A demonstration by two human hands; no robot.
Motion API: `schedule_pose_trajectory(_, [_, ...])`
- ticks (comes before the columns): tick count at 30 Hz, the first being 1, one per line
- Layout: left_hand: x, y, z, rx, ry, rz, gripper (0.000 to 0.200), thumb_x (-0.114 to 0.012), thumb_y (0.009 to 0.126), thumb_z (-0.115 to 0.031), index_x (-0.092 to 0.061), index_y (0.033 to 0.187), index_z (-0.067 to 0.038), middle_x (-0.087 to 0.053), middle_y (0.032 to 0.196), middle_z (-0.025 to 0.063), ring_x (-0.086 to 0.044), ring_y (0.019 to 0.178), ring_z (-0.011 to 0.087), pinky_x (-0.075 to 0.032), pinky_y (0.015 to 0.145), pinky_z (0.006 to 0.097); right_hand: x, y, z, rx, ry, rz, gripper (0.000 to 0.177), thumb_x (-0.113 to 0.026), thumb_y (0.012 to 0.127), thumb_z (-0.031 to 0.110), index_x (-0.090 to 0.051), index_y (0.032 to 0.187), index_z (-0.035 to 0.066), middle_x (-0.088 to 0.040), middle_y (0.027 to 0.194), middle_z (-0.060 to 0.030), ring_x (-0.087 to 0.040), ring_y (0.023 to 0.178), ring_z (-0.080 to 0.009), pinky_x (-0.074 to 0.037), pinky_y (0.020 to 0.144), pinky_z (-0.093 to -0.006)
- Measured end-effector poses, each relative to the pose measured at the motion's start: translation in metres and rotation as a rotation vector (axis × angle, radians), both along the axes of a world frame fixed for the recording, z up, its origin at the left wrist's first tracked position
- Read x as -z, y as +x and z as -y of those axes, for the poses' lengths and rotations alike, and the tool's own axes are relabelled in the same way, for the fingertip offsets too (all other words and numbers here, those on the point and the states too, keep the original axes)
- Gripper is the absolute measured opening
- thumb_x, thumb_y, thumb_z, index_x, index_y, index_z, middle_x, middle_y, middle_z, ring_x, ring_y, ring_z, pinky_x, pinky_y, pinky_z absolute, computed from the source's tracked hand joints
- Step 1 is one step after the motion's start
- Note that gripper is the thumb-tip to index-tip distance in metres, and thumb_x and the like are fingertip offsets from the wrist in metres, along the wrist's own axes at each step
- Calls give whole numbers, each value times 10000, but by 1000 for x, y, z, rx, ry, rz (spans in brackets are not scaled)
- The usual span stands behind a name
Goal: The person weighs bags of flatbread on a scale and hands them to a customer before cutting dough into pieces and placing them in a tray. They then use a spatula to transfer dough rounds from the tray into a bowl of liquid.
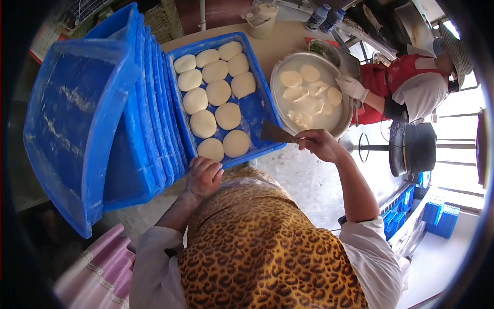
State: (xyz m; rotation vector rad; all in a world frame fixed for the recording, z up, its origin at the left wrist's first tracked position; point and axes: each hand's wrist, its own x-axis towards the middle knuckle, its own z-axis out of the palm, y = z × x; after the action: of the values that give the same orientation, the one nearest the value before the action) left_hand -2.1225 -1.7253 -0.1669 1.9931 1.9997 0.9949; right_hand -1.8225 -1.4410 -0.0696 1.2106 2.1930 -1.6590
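Observation:
A blue plastic tray (262, 116) holds rows of round, pale dough pieces (228, 116), with bare floor of the tray showing on its right side. My left hand (204, 176) is closed at the tray's near rim, its fingers curled over the edge beside the closest dough round. In my right hand (320, 144) is a dough scraper (277, 133), gripped by its handle. Its flat dark blade reaches over the tray's near right corner, apart from the dough.
Nested blue trays (154, 118) stand left, with a tilted one (77, 113) against them. Right of my tray, a large metal basin (275, 87) holds pale discs in cloudy liquid. A co-worker's gloved hand (352, 87) is at its rim. A bucket (260, 23) stands behind.

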Motion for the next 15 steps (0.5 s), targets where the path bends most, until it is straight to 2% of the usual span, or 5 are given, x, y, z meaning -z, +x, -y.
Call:
schedule_pose_trajectory(3, [-5, -3, 21, -22, 12, -56, 126, -736, 875, -98, -732, 983, -34, -677, 978, 97, -628, 954, 325, -523, 832, 469, 18, -31, -6, -169, 58, 138, 295, -674, 965, 143, -721, 1194, -37, -742, 881, -103, -690, 839, -145, -545, 769, -308])
schedule_pose_trajectory(4, [-4, -3, 28, -35, 1, -68, 115, -721, 885, -79, -731, 988, -30, -672, 982, 96, -623, 951, 324, -521, 831, 466, 25, -37, -9, -192, 115, 142, 264, -691, 923, 153, -768, 1120, -5, -765, 875, -145, -733, 838, -202, -568, 780, -357])
schedule_pose_trajectory(8, [1, 2, 42, -111, 17, 65, 110, -689, 899, -18, -728, 1001, -19, -658, 966, 94, -611, 926, 324, -515, 795, 457, 22, -65, -22, -354, 322, 254, 258, -738, 845, 214, -799, 1039, 56, -765, 944, -165, -740, 892, -321, -572, 826, -417])
schedule_pose_trajectory(14, [11, 5, 32, -169, 62, 92, 89, -705, 881, 4, -718, 969, 4, -635, 899, 105, -609, 831, 319, -518, 725, 435, 33, -102, -23, -513, 397, 456, 240, -762, 838, 249, -811, 1045, 137, -758, 977, -154, -729, 905, -351, -573, 834, -426])
schedule_pose_trajectory(15, [14, 6, 32, -177, 72, 94, 89, -712, 875, 5, -716, 963, 5, -633, 893, 105, -608, 816, 318, -518, 716, 430, 39, -111, -16, -519, 381, 405, 219, -751, 856, 210, -805, 1034, 95, -761, 936, -141, -724, 864, -298, -571, 800, -400])
